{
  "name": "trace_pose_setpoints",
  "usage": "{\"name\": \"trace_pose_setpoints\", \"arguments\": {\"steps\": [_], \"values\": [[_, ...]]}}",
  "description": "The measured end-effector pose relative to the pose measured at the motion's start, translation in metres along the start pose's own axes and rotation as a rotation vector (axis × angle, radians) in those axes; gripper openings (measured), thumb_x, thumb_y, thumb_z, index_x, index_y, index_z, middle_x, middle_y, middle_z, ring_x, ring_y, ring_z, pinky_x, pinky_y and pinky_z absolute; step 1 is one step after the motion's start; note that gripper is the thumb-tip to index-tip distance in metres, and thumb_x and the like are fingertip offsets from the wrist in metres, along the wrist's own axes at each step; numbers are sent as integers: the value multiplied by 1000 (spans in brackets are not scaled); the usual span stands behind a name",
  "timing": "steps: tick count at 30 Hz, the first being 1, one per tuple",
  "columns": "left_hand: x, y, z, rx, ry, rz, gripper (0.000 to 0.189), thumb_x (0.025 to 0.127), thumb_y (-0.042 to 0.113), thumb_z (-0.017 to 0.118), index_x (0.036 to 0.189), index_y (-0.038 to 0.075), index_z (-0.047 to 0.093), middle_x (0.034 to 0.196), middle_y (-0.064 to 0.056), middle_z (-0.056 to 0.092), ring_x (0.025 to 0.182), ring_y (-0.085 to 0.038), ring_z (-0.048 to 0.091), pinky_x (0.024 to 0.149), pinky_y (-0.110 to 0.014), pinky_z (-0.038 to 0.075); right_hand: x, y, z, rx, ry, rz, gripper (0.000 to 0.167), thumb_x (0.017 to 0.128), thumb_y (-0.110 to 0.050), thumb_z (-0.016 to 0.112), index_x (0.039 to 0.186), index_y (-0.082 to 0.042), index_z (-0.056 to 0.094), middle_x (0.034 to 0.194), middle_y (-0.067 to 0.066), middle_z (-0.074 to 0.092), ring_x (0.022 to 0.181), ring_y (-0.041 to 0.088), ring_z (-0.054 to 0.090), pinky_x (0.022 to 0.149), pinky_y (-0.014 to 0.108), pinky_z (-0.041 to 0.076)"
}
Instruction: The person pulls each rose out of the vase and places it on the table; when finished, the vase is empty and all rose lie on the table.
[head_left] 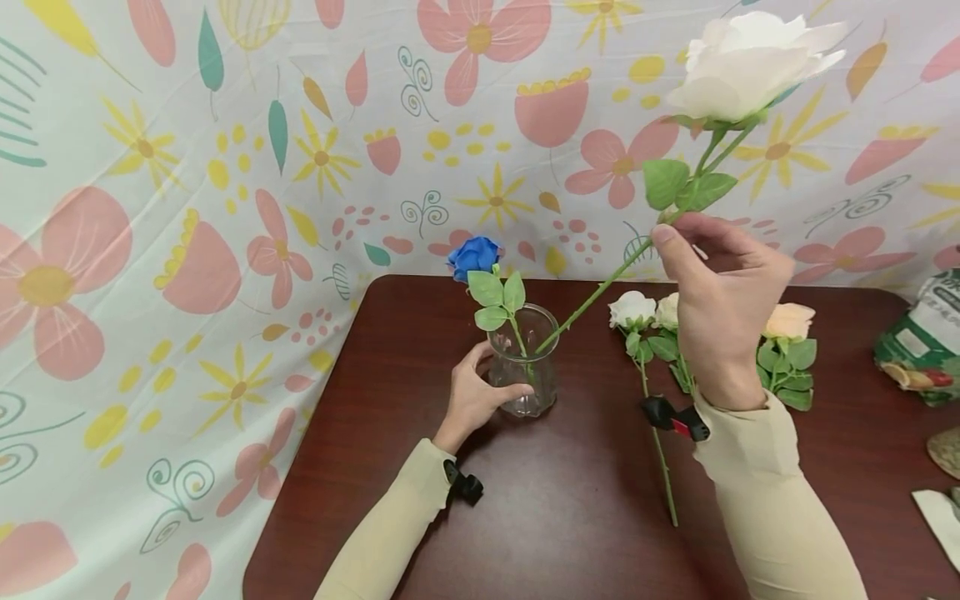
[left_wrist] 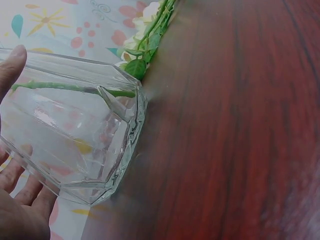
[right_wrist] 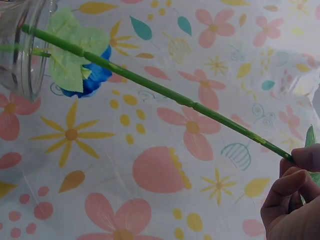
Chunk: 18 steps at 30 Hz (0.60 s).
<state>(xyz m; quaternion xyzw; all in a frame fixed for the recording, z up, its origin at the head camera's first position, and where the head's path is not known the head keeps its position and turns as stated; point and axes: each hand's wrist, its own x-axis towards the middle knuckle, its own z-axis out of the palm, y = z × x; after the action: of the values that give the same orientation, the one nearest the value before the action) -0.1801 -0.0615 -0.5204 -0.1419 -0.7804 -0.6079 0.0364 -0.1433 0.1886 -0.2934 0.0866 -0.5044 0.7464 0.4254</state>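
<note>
My left hand grips a clear glass vase, thumb on its front side; the left wrist view shows the faceted vase close up. Inside stands a blue rose with green leaves, leaning left over the rim. Above and to the right, my right hand pinches the green stem of a large white rose just below its leaves. That stem slants down, its lower end just inside the vase mouth. Part of the white rose is out of the right wrist view.
Several roses lie on the dark wood table, including a white rose and a peach rose, partly hidden behind my right forearm. A green-and-white bag stands at the right. Behind the table hangs a flower-print cloth.
</note>
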Motion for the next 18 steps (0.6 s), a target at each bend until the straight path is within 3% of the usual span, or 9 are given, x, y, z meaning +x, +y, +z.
{"name": "trace_pose_setpoints", "arguments": {"steps": [7, 14, 18], "values": [[0, 1, 0, -14, 3, -6, 74, 75, 29, 103, 141, 24, 70, 140, -3, 73, 135, -26, 67, 114, -51, 58, 7, -10, -8, 33, 68, -31, 5, 82, 14, 81, 86, 16, 78, 66, 7, 74, 55, 16, 54, 59, 22, 48], [2, 0, 0, -8, 9, -9, 77, 73, 31, 104, 141, 22, 70, 139, -4, 74, 135, -26, 67, 115, -49, 58, 14, -22, -17, 91, 151, -18, 7, 79, 18, 80, 85, 18, 76, 67, 12, 76, 51, 17, 63, 57, 22, 52], [2, 0, 1, -3, 13, -11, 77, 73, 28, 104, 141, 20, 70, 139, -6, 74, 135, -27, 67, 116, -50, 58, 14, -24, -25, 96, 152, -13, 8, 79, 19, 80, 85, 20, 75, 65, 12, 74, 51, 18, 61, 57, 23, 53]]}}
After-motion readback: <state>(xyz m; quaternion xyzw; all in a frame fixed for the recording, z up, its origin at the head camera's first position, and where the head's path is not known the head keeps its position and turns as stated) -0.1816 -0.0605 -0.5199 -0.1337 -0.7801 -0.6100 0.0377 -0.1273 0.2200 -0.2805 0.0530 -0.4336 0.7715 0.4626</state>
